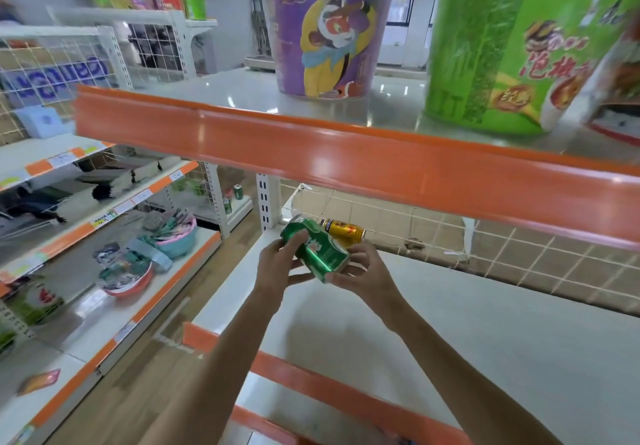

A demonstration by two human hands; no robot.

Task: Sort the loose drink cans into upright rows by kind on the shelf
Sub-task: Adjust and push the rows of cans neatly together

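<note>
One green can (320, 250), one gold can (343, 231)

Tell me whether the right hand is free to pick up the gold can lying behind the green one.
Probably not yet: the right hand and left hand both grip the green can, which sits in front of the gold can.

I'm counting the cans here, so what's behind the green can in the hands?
Behind the green can, held tilted by both hands, a gold can lies on its side on the white shelf. The green can covers its near part and anything behind it.
</note>
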